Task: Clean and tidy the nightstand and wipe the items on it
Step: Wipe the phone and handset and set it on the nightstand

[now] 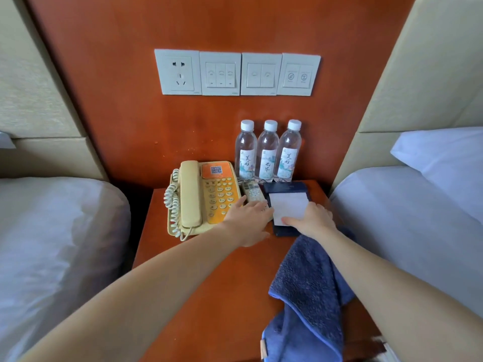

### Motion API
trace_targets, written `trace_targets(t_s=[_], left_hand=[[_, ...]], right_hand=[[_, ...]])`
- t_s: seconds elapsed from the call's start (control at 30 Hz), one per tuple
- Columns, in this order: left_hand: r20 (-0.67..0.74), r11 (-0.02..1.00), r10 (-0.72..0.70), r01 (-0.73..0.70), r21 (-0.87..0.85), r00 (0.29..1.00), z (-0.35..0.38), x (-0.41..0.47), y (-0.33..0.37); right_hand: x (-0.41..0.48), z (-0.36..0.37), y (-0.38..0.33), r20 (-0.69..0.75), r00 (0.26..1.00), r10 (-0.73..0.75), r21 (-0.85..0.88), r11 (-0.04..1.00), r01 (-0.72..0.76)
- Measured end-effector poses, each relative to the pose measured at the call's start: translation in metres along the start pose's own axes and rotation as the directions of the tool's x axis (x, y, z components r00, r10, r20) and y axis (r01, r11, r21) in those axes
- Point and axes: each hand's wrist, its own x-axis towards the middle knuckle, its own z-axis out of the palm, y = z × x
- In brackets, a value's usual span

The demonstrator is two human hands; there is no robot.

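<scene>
Far half of the nightstand [209, 283] is packed: phone [201, 197] far left, remote [252, 192] and notepad [287, 205] squeezed right beside it, three bottles [268, 152] lined up along the back wall [130, 126]. Near left is bare wood, easy way in. A towel [311, 296] covers the near right, and beds [52, 244] hem in both sides.

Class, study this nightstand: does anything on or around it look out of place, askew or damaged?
Two things. The remote lies slightly askew, squeezed between the telephone and the notepad. Pale specks dot the wooden wall panel left of the bottles, like chips or crumbs; which, I cannot tell.
</scene>
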Motion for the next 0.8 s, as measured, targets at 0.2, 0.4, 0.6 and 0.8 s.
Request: trace_targets(t_s=[0.2, 0.4, 0.6, 0.8], left_hand=[[-0.065, 0.996, -0.058, 0.054, -0.066, 0.996, -0.007, 0.002, -0.002], [-0.023, 0.995, -0.071, 0.069, -0.077, 0.997, -0.004, 0.002, 0.003], [-0.242, 0.953, 0.031, -0.102, -0.287, 0.97, 0.003, -0.052, -0.009], [-0.302, 0.948, 0.036, -0.128, -0.292, 0.953, 0.037, -0.146, -0.051]], right_hand=[[0.009, -0.003, 0.002, 0.021, 0.997, -0.072, 0.005, 0.997, 0.072], [0.001, -0.002, -0.001, 0.019, 0.996, -0.092, -0.018, 0.996, 0.092], [-0.046, -0.025, 0.015, -0.336, 0.922, -0.192, 0.008, 0.978, 0.207], [-0.129, 0.033, 0.02, -0.227, 0.962, -0.152, 0.056, 0.984, 0.168]])
